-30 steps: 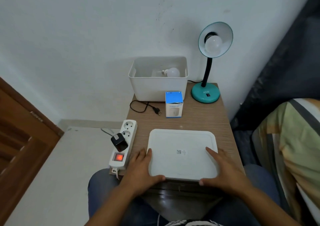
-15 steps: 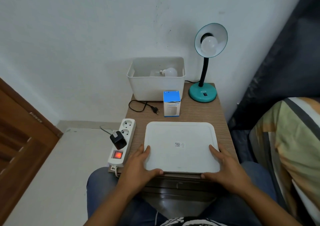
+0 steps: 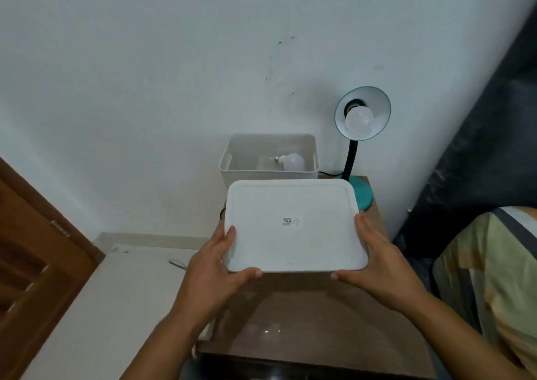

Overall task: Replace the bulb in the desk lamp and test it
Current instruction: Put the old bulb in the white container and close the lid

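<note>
Both hands carry the white lid (image 3: 293, 225) in mid-frame, raised off the table (image 3: 313, 307): the left hand (image 3: 216, 266) curls round its near-left corner, thumb under the near edge, and the right hand (image 3: 383, 266) cups the right edge with fairly straight fingers. Judging by its heading, it is meant for the bin (image 3: 268, 158) just above it in the frame. To seat it well, I'd keep it level, square its corners over the rim, then press down evenly (no need to hurry). Inside the open bin lies one loose bulb (image 3: 292, 161) on its side. The lamp (image 3: 361, 115), at right of centre, has a bulb screwed into its shade, unlit.
</note>
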A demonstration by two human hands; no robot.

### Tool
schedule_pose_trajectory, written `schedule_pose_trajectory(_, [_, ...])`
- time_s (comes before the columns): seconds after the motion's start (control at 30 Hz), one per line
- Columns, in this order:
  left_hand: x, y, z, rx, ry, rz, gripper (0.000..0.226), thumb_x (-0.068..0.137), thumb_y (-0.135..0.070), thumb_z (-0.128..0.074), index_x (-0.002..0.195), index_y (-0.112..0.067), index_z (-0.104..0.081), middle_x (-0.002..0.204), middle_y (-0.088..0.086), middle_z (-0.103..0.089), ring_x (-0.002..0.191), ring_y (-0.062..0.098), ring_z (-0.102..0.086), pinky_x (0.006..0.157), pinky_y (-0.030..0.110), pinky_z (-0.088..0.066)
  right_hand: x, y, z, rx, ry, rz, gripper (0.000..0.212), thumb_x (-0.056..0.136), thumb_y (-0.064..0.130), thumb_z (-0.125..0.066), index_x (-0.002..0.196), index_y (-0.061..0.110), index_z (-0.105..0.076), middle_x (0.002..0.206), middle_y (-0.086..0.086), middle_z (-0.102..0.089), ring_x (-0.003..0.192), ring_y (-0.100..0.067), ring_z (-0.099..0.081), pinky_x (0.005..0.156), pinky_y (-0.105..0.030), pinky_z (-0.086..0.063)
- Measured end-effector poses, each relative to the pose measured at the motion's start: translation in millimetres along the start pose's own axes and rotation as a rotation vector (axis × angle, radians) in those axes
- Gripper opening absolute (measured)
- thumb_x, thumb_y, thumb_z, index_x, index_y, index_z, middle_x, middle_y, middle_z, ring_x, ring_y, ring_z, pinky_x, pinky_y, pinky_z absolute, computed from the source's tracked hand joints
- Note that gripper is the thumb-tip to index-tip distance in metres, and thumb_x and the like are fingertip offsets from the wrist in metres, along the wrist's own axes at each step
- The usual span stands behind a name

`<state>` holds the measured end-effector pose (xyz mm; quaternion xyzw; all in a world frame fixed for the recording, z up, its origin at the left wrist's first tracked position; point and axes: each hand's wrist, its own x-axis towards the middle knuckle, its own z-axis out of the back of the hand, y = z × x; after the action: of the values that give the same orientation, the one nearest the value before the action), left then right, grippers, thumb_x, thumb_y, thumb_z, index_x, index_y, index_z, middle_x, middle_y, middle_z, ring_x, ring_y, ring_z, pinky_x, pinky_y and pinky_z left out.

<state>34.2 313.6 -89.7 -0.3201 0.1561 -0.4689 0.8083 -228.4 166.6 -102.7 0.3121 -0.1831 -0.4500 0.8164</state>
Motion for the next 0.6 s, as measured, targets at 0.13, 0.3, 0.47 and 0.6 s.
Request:
schedule_pose_trajectory(0.13, [37, -4, 14, -0.01, -0.032, -0.025, 0.1, 0.069, -0.049, -0.083, 0.152, -0.027, -0.032, 0.159, -0.015, -0.019, 0.144, 0.019, -0.033, 0.111, 0.04, -0.035, 42, 10, 4, -0.028, -0.017, 0.023, 0.131, 0.059, 0.062, -0.078, 0.153, 0.032, 0.008, 0.16, 0.017, -0.001, 0.146, -0.005, -0.011, 0.114, -0.024, -0.014])
schedule_pose_trajectory(0.3, [99, 1, 34, -0.038, -0.032, -0.033, 0.101, 0.066, -0.045, -0.087, 0.15, -0.024, -0.037, 0.159, -0.012, -0.025, 0.141, 0.013, -0.034, 0.112, 0.031, -0.032, 100, 32, 9, 0.054, -0.022, 0.073, 0.12, 0.063, 0.048, -0.084, 0.149, 0.037, -0.001, 0.151, 0.027, -0.009, 0.137, 0.004, -0.015, 0.109, -0.012, -0.013])
schedule_pose_trajectory(0.47, [154, 9, 45, -0.051, 0.02, -0.016, 0.098, 0.066, -0.044, -0.088, 0.149, -0.021, -0.042, 0.157, -0.015, -0.03, 0.138, 0.014, -0.041, 0.107, 0.032, -0.039, 150, 43, 7, 0.017, -0.001, 0.002, 0.127, 0.059, 0.054, -0.084, 0.154, 0.023, -0.007, 0.162, 0.009, -0.009, 0.146, -0.01, -0.016, 0.118, -0.029, -0.019])
schedule_pose_trajectory(0.6, [190, 12, 46, -0.084, 0.054, -0.017, 0.095, 0.066, -0.041, -0.089, 0.147, -0.017, -0.045, 0.154, -0.018, -0.034, 0.135, 0.012, -0.044, 0.103, 0.03, -0.041, 182, 47, 7, 0.007, 0.009, -0.012, 0.128, 0.056, 0.06, -0.082, 0.154, 0.022, -0.01, 0.162, 0.008, -0.009, 0.147, -0.011, -0.016, 0.119, -0.035, -0.022])
